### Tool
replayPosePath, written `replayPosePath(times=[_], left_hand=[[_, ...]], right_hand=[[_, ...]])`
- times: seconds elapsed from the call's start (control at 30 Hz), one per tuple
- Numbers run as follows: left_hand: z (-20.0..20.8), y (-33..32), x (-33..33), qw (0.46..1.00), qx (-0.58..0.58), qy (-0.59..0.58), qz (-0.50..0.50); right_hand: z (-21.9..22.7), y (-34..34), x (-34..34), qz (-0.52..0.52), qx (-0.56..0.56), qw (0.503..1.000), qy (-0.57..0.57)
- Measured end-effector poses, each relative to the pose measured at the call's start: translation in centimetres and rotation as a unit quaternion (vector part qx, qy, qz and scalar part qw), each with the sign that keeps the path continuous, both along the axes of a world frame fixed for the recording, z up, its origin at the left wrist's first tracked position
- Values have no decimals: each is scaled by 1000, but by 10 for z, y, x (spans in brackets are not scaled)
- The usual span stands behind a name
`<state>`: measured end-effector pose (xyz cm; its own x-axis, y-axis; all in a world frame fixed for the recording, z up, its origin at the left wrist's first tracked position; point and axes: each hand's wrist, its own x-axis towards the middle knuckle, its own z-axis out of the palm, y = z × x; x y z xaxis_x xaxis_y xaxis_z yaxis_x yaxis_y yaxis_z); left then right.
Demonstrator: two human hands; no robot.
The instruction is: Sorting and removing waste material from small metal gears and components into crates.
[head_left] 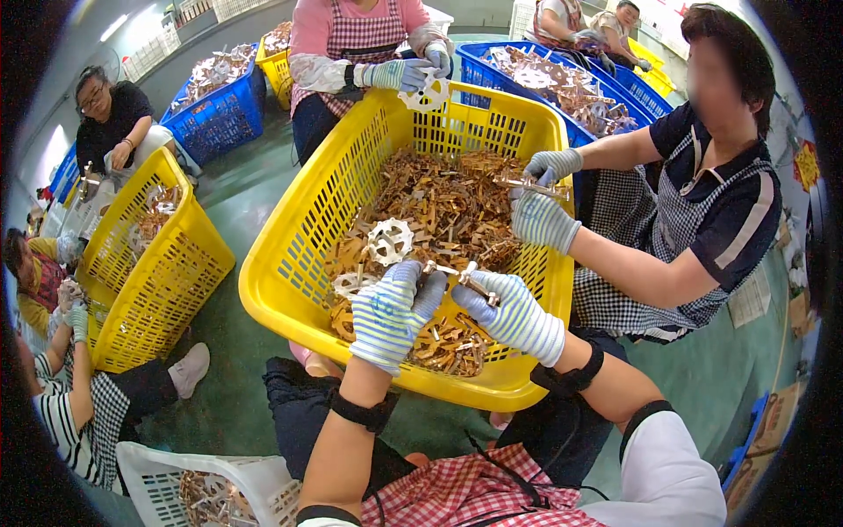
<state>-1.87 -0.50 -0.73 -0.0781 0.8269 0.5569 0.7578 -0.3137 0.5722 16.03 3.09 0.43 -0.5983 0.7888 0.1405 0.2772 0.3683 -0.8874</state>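
My left hand (395,316), in a blue-and-white striped glove, is closed on one end of a small branched metal part (464,274). My right hand (514,314), gloved alike, pinches the part's other end, which is darker and rod-like. Both hands are over the near side of a large yellow plastic basket (279,329). Below them lies a heap of flat copper-brown metal pieces (439,215). A silvery toothed ring (390,241) with cut-outs rests on the heap, just beyond my left hand. Another pale ring (353,284) is partly hidden by that hand.
At the right, a co-worker's gloved hands (546,206) hold a metal part over the same basket. Across from me, another's gloved hands (421,75) hold a toothed ring (425,93). A white basket (145,465) of parts stands by my left; another yellow basket (167,277) lies beyond it.
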Motion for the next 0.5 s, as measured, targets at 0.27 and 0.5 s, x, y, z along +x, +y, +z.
replayPosePath(times=[0.27,0.5], left_hand=[[-9,1,22,820,-142,-554,-6],[0,5,8,984,-45,-170,31]], right_hand=[[-7,1,-8,-32,96,994,32],[-8,3,-5,-38,-48,997,54]])
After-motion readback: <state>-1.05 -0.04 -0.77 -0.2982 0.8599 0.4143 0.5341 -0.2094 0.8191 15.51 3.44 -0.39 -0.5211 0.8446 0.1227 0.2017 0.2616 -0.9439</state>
